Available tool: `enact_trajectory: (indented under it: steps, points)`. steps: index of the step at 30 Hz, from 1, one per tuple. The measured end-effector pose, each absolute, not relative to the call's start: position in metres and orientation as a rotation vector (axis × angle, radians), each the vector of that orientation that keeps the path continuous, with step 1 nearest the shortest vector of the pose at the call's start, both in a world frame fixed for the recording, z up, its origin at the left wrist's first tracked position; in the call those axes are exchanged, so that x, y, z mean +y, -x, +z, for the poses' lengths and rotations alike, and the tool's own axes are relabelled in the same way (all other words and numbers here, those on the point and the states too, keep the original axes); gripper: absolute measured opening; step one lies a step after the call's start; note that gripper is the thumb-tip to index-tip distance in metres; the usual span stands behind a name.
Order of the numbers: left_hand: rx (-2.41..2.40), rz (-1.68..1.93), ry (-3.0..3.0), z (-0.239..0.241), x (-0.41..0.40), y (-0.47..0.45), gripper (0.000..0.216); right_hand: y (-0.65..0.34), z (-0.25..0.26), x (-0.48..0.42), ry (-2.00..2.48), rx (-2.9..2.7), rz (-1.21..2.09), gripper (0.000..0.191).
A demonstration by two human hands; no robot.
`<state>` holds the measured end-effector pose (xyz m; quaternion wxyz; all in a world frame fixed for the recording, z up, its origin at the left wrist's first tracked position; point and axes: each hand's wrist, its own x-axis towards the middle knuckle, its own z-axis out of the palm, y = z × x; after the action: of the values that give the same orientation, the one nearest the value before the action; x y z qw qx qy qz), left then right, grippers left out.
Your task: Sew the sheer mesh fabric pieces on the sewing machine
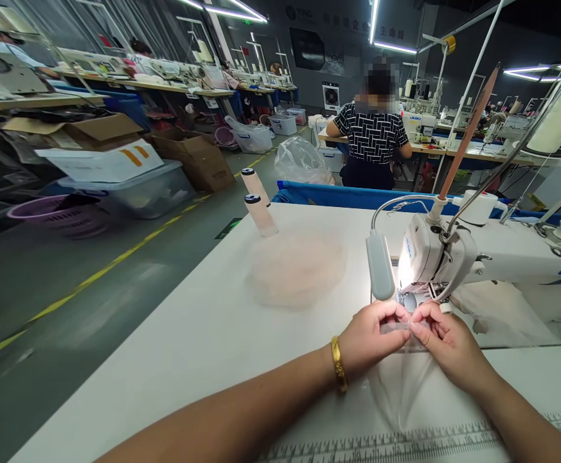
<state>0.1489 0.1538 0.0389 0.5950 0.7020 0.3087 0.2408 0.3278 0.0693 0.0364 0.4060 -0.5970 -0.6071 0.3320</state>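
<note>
Just in front of the needle area of a white sewing machine (419,251), both my hands pinch a thin, sheer whitish fabric (398,386). My left hand (374,334), below a gold bracelet at the wrist, has thumb and forefinger pressed together on it. My right hand (446,341) grips the same fabric right beside, and the fingertips of both hands nearly touch. The fabric hangs down toward the table's front edge, its outline faint against the white top. A lamp lights the needle area, which the fingers partly hide.
A heap of sheer pinkish fabric (299,270) lies on the white table (188,360), with two thread cones (261,215) behind it. A clear ruler (381,444) runs along the front. A grey lamp head (380,265) hangs left of the needle. A co-worker (371,132) sits ahead.
</note>
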Motion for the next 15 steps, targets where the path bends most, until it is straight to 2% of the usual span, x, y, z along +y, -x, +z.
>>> enact_trajectory:
  steps: [8,13,15]
  points:
    - [0.751,0.593,-1.674,0.033,0.159,-0.148,0.024,-0.330,0.038,0.071,1.529,-1.571,0.795,0.029]
    - [0.693,0.717,-1.894,0.025,0.149,-0.150,0.021,-0.340,0.019,0.056,1.587,-1.782,0.575,0.035]
    - [0.625,0.671,-1.990,0.018,0.143,-0.154,0.022,-0.339,0.002,0.070,1.608,-1.859,0.384,0.027]
